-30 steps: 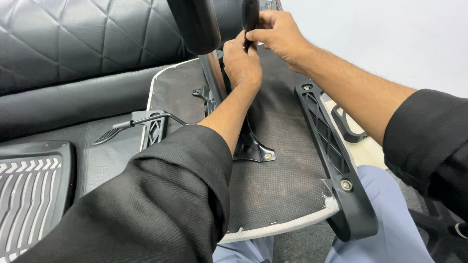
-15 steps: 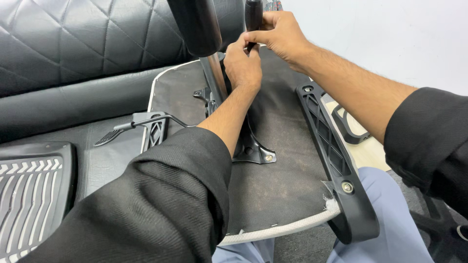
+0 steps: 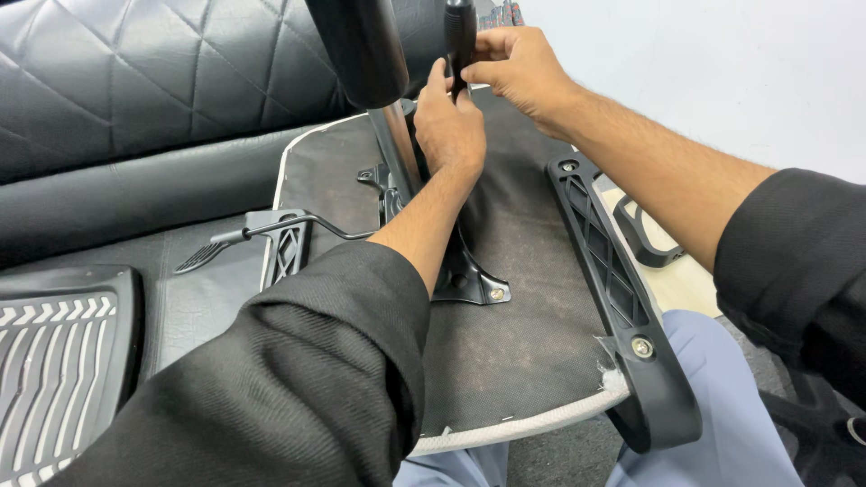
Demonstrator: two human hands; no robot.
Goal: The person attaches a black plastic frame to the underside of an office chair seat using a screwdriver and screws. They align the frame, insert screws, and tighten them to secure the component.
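Note:
An upturned office chair seat [image 3: 532,325] lies across my lap, its dark fabric underside facing up. A shiny gas cylinder [image 3: 393,144] with a black sleeve [image 3: 356,45] rises from the metal mechanism plate [image 3: 469,284]. My right hand [image 3: 519,68] pinches a black tool handle [image 3: 459,32] near the top of the view. My left hand [image 3: 448,126] sits just below it, fingers closed around the lower part of the same tool beside the cylinder. What the tool's tip touches is hidden behind my left hand.
A black armrest bracket [image 3: 622,298] with two screws runs along the seat's right edge. A height lever [image 3: 244,236] sticks out to the left. A ribbed black plastic panel [image 3: 54,361] lies at lower left on a quilted black sofa [image 3: 135,81]. Another black part [image 3: 642,236] rests on the floor.
Both hands have shifted slightly up and left on the tool handle, which now stands a little more to the left. The seat has not moved.

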